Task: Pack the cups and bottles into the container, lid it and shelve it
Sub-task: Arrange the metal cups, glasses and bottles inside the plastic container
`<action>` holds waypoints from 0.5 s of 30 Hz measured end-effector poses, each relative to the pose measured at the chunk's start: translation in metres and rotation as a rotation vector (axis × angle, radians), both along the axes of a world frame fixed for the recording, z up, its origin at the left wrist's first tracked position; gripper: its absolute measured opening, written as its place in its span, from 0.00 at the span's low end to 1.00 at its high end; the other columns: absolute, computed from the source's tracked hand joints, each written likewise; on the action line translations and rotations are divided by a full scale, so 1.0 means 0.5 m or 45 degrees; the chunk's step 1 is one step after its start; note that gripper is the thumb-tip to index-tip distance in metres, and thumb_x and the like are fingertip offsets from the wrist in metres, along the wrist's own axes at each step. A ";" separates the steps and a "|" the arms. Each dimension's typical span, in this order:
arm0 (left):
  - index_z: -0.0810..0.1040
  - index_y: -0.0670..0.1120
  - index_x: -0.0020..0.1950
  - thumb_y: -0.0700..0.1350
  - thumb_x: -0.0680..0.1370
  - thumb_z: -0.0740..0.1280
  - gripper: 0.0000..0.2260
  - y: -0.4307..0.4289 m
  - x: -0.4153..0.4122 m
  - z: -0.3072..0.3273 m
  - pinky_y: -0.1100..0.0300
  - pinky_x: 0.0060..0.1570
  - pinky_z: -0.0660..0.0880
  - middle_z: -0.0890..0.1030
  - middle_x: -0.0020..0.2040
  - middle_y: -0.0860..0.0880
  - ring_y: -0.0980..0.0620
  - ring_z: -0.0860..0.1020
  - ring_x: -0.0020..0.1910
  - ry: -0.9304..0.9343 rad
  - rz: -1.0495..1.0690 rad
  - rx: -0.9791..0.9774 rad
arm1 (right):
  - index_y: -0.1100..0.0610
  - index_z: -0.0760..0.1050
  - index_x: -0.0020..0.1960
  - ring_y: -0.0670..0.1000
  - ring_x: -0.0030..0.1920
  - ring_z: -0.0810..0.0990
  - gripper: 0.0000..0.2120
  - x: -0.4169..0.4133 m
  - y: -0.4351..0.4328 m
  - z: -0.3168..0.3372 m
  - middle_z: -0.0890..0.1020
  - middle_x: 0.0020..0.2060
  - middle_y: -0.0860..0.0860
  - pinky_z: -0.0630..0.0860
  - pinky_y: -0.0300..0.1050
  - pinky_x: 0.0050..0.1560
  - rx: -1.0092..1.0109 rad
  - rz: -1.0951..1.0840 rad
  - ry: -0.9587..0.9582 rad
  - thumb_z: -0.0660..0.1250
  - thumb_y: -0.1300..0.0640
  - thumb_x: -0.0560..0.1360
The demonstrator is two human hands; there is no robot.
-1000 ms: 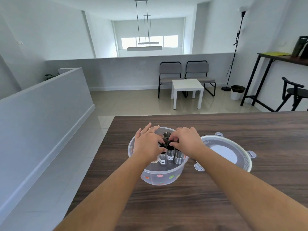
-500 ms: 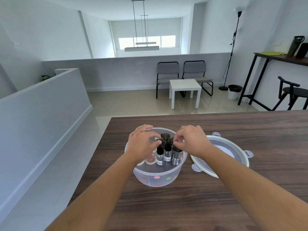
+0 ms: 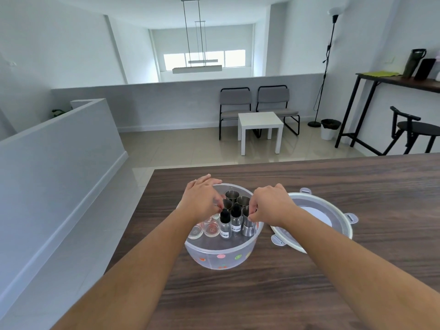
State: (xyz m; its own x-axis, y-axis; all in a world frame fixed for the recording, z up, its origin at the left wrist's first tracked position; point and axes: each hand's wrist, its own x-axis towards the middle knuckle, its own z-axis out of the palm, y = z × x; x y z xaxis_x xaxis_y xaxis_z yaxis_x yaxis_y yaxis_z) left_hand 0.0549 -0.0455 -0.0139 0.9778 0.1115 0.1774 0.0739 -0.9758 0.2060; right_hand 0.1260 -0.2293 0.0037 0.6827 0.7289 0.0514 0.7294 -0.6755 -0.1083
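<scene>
Now right hand [image 3: 271, 206] pinches a cup [image 3: 248, 226] rim; left hand [image 3: 202, 201] curled, hold unclear. Plastic container [image 3: 221, 256] likely light, flexy: grip both sides.

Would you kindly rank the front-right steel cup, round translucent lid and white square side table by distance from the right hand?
1. Front-right steel cup: at the right hand, inside the container.
2. Round translucent lid: on the wooden table, just right.
3. White square side table: far across the room.

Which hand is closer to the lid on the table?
The right hand. It pinches a steel cup at the container's right side, just beside the lid. The left hand is over the container's left side, farther from the lid.
</scene>
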 end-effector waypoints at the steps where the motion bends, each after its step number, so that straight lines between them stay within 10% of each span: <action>1: 0.84 0.59 0.41 0.49 0.70 0.71 0.04 -0.001 0.001 -0.001 0.48 0.71 0.52 0.67 0.72 0.56 0.52 0.56 0.74 -0.012 -0.003 -0.003 | 0.49 0.75 0.32 0.50 0.40 0.77 0.08 0.000 -0.001 0.000 0.84 0.38 0.46 0.64 0.49 0.55 0.003 0.000 0.007 0.68 0.55 0.69; 15: 0.81 0.60 0.49 0.46 0.70 0.72 0.11 0.007 -0.008 0.005 0.48 0.70 0.53 0.67 0.72 0.53 0.52 0.57 0.74 -0.053 -0.010 -0.112 | 0.50 0.81 0.38 0.46 0.37 0.73 0.08 0.002 -0.004 0.006 0.75 0.30 0.42 0.63 0.47 0.52 0.115 0.026 0.103 0.68 0.48 0.71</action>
